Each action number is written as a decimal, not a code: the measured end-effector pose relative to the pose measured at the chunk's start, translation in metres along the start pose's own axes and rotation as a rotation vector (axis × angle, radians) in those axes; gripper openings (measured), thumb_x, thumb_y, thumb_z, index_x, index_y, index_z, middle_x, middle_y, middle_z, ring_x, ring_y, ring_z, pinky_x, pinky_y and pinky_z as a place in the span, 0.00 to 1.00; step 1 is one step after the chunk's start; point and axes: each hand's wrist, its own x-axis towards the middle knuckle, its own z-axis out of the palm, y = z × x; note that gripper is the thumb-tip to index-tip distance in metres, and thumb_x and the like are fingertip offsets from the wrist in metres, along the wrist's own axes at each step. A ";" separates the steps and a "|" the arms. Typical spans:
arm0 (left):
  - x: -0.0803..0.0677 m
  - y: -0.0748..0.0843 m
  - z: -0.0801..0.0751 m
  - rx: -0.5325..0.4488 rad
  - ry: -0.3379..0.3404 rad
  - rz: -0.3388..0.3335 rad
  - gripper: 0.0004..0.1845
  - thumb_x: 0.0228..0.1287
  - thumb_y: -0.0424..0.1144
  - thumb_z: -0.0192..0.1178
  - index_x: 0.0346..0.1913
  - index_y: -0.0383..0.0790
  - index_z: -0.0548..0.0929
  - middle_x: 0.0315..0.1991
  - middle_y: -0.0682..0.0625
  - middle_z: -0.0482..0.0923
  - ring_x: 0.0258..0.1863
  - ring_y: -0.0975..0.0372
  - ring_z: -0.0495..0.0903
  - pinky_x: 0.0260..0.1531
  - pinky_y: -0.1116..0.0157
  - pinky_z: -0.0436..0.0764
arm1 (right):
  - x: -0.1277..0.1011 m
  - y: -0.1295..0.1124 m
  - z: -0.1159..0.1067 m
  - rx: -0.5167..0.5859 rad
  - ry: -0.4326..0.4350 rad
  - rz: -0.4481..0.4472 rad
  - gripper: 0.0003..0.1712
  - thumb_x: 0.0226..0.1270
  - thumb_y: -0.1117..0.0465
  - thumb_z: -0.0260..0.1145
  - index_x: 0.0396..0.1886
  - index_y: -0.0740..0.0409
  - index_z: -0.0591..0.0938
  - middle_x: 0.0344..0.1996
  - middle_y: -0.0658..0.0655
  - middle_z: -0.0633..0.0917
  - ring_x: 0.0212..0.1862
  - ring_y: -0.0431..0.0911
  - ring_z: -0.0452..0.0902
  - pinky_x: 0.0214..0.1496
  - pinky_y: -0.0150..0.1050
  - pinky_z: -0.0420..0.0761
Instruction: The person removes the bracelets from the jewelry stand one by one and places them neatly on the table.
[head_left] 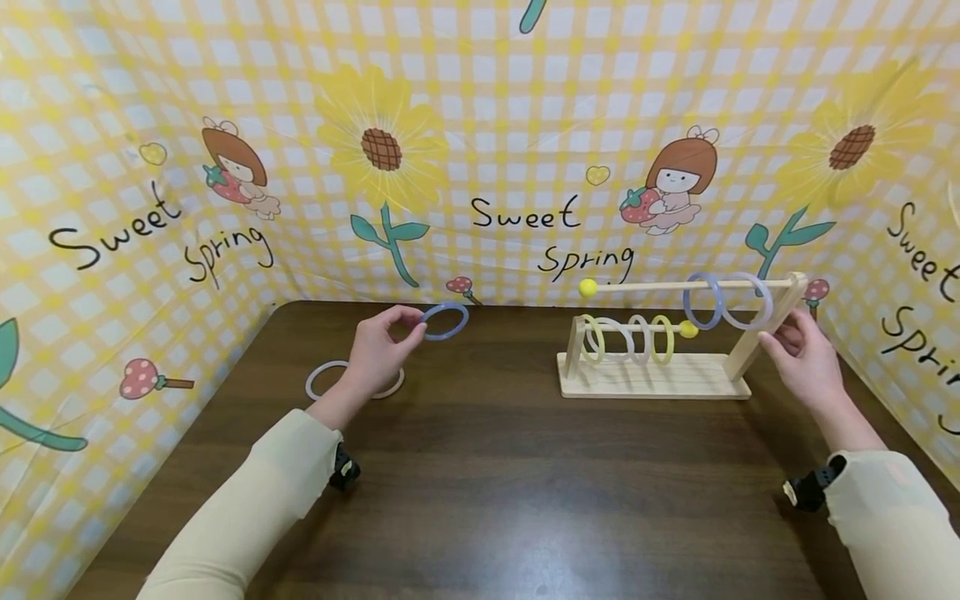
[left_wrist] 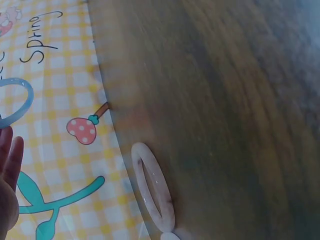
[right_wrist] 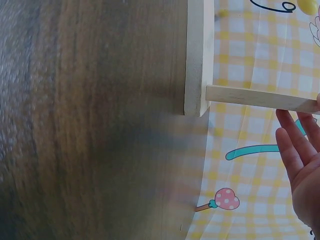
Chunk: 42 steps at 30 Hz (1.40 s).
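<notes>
Blue ring [head_left: 444, 321] pinched in left hand [head_left: 378, 350] — above table [head_left: 480, 467].

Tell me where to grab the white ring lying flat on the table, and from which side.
Pinch the near rim of the white ring from above. It lies flat on the table, so only its thin band offers a hold, and the left hand covers its far side.
</notes>
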 end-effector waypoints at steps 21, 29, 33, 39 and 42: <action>0.004 -0.022 -0.001 0.110 -0.173 0.022 0.07 0.64 0.31 0.64 0.43 0.36 0.86 0.37 0.46 0.85 0.35 0.57 0.83 0.29 0.63 0.80 | -0.002 0.001 0.001 -0.002 0.000 0.001 0.32 0.75 0.59 0.57 0.70 0.70 0.59 0.57 0.81 0.71 0.51 0.26 0.70 0.41 0.14 0.68; 0.011 -0.034 0.005 0.043 -0.369 -0.095 0.07 0.66 0.31 0.62 0.44 0.33 0.85 0.38 0.41 0.84 0.37 0.52 0.83 0.34 0.60 0.81 | -0.001 0.001 0.000 0.011 0.005 0.000 0.31 0.75 0.59 0.57 0.69 0.71 0.60 0.57 0.81 0.71 0.48 0.23 0.69 0.41 0.14 0.68; 0.015 -0.041 0.007 0.030 -0.443 -0.144 0.07 0.66 0.30 0.62 0.44 0.32 0.85 0.38 0.39 0.84 0.38 0.51 0.82 0.36 0.60 0.81 | -0.001 0.001 0.000 0.018 0.004 0.000 0.31 0.75 0.59 0.57 0.69 0.71 0.60 0.57 0.81 0.71 0.49 0.24 0.69 0.41 0.14 0.68; 0.018 -0.051 0.009 0.048 -0.498 -0.171 0.07 0.66 0.30 0.62 0.43 0.32 0.85 0.36 0.42 0.84 0.37 0.51 0.83 0.36 0.61 0.80 | 0.000 0.001 0.001 0.023 0.001 -0.009 0.31 0.75 0.59 0.57 0.70 0.70 0.60 0.57 0.81 0.71 0.49 0.24 0.70 0.41 0.14 0.69; 0.019 -0.053 0.010 0.057 -0.520 -0.190 0.07 0.66 0.30 0.62 0.43 0.32 0.85 0.36 0.43 0.84 0.37 0.53 0.83 0.36 0.61 0.80 | 0.000 0.001 0.000 0.018 0.000 -0.006 0.32 0.74 0.59 0.57 0.70 0.70 0.60 0.57 0.81 0.71 0.49 0.24 0.69 0.41 0.14 0.68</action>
